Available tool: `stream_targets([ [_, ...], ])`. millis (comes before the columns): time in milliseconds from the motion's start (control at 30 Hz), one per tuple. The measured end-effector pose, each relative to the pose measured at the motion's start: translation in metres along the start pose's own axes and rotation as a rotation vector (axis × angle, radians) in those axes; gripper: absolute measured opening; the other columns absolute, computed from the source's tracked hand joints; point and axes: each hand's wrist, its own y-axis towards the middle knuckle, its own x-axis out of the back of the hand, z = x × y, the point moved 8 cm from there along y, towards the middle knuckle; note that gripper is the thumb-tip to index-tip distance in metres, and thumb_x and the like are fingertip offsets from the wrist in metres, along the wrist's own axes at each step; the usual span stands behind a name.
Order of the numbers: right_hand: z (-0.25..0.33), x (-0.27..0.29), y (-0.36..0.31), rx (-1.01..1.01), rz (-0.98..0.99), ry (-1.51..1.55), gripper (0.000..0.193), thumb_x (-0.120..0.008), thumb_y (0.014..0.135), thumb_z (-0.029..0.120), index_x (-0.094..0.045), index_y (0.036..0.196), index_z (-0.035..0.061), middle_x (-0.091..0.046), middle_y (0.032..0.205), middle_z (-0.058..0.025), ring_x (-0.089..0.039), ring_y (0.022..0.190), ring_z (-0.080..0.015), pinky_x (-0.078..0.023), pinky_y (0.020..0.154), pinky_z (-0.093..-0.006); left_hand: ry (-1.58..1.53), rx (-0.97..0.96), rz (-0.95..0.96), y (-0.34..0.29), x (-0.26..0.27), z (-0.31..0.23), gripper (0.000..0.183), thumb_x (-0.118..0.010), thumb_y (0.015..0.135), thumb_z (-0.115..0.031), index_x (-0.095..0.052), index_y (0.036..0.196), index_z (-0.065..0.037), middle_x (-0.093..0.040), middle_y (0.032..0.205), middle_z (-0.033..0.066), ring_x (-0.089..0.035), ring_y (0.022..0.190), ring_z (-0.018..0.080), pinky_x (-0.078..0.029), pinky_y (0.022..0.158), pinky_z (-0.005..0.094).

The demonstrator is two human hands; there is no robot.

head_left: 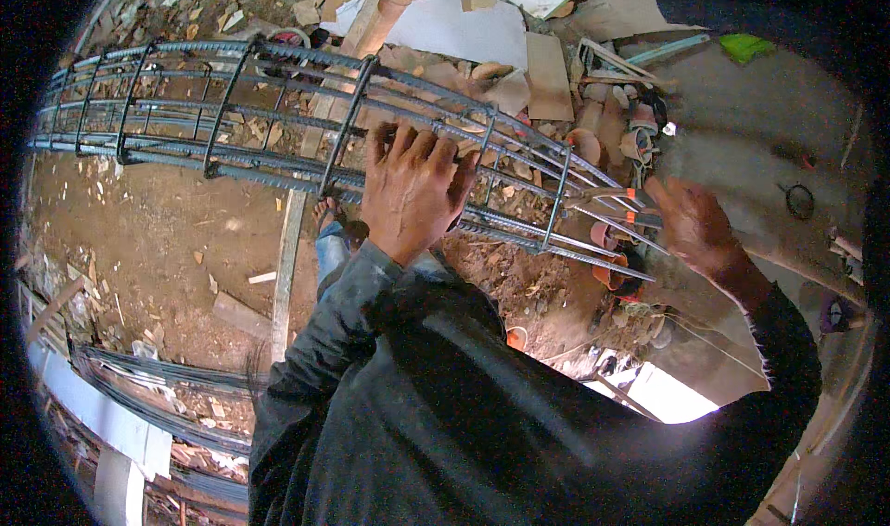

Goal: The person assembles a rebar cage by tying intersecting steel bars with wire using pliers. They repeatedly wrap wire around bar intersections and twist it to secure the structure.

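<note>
A long rebar cage (232, 162) of ribbed steel bars and square stirrups stretches across in front of me. My left hand (408, 188) lies over its middle, back of the hand up, fingers curled down over the bars. Beyond the last stirrup (554, 213), the bar ends stick out to the right. At that end my right hand (691, 225) grips the handles of a pair of pincers (607, 193) marked with orange. The jaws are beside the last stirrup; whether they bite on anything is too small to tell.
A wooden pole (394, 7) passes beneath the cage. Several buckets (640, 143) and pots stand by the wall at the right. Pale broken boards (454, 30) and rubble lie at the far side. Bundled steel rods (167, 405) rest at the lower left.
</note>
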Motion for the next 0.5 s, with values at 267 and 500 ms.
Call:
stream_targets([
  [267, -0.009, -0.022, 0.017, 0.106, 0.314, 0.49, 0.036, -0.074, 0.098, 0.021, -0.065, 0.127, 0.0012, -0.067, 0.088, -0.0194, -0.066, 0.086, -0.0417, -0.052, 0.078, -0.0499, -0.02, -0.005, -0.022, -0.002, -0.002, 0.003, 0.029, -0.071, 0.099, -0.035, -0.074, 0.092, -0.007, -0.069, 0.091, 0.0118, -0.064, 0.101, 0.0325, -0.041, 0.106, 0.0552],
  [500, -0.009, -0.05, 0.005, -0.247, 0.948, 1.171, 0.034, -0.079, 0.1, 0.042, -0.076, 0.099, 0.0073, -0.065, 0.071, 0.0, -0.056, 0.054, -0.0109, -0.045, 0.05, -0.032, 0.011, 0.029, -0.008, -0.004, -0.004, 0.006, 0.036, -0.069, 0.1, -0.042, -0.074, 0.09, -0.008, -0.07, 0.092, 0.0106, -0.065, 0.103, 0.0317, -0.039, 0.11, 0.0569],
])
